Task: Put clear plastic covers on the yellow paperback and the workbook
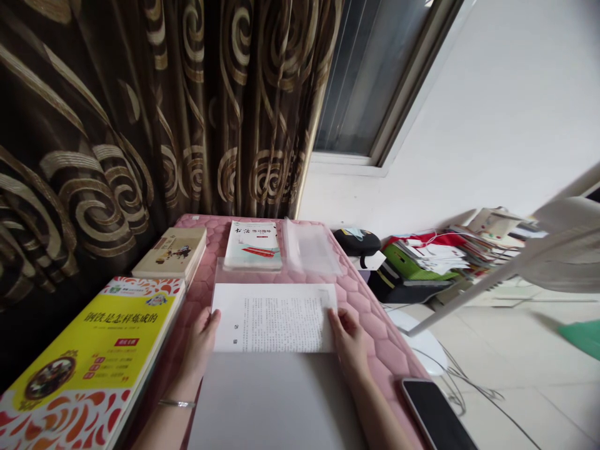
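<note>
A book [285, 312] lies open before me, turned sideways, with a printed page at the far side and a plain pale grey sheet or cover [276, 406] nearest me. My left hand [202, 337] grips its left edge, thumb on the page's margin, with a silvery bracelet on the wrist. On the opposite edge, my right hand [349, 344] is closed, its thumb by the page and fingers curled. A clear plastic sheet [244, 267] shows past the book's far edge. Beyond it sit a calligraphy book [253, 240] and a stack of clear plastic covers [309, 247].
Left of me are stacked books with a yellow cover [107, 337] and a beige book [171, 250]. A phone [435, 412] lies at the right edge of the pink quilted surface [347, 290]. Further right stand a white fan [562, 244], bags [359, 240] and piled papers [434, 253].
</note>
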`<state>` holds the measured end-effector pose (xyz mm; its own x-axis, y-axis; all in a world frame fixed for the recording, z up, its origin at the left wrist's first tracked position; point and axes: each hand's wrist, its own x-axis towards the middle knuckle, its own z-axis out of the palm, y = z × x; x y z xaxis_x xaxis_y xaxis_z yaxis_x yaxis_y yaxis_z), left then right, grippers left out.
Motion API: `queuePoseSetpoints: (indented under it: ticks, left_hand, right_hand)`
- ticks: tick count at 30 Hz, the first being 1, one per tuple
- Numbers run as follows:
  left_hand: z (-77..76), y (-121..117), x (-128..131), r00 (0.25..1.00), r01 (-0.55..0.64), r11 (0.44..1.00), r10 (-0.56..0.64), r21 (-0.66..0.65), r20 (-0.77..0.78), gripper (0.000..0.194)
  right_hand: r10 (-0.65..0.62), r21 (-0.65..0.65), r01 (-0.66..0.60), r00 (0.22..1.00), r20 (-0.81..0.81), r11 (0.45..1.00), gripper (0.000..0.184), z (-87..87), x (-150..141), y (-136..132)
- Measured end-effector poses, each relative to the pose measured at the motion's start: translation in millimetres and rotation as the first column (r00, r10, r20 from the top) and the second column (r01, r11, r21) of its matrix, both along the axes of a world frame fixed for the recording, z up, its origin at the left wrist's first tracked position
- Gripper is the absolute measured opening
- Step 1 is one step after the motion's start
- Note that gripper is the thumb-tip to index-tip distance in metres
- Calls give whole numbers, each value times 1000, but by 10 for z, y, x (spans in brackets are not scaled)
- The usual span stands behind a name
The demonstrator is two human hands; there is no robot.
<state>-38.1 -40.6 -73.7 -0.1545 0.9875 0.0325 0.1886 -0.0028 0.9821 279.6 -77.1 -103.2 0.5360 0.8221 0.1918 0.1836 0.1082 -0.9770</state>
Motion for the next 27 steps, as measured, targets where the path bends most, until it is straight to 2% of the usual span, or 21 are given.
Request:
queuePoseSetpoints:
  ticks: [7, 15, 18, 24, 27]
  left_hand:
    - [-17, 5, 8, 1000, -2, 1000, 2, -3, -27, 44]
    - [55, -22, 46, 997, -29, 999, 31, 26, -69, 43]
    - [55, -23, 46, 996, -27, 1000, 28, 15, -81, 44]
    - [45, -27, 29, 999, -43, 999, 43, -10, 2, 44]
    - [60, -35, 27, 999, -36, 999, 36, -8, 36, 45]
  right_hand:
    - [-4, 9, 4, 1000, 4, 1000, 43, -1, -1, -1]
    - [-14, 19, 14, 1000, -9, 1000, 47, 121, -61, -34]
    - [-23, 15, 23, 1000, -13, 1000, 48, 118, -59, -35]
    - [3, 9, -3, 999, -32, 1000, 43, 11, -7, -6]
    - [1, 9, 0, 1000, -26, 1000, 42, 25, -9, -10]
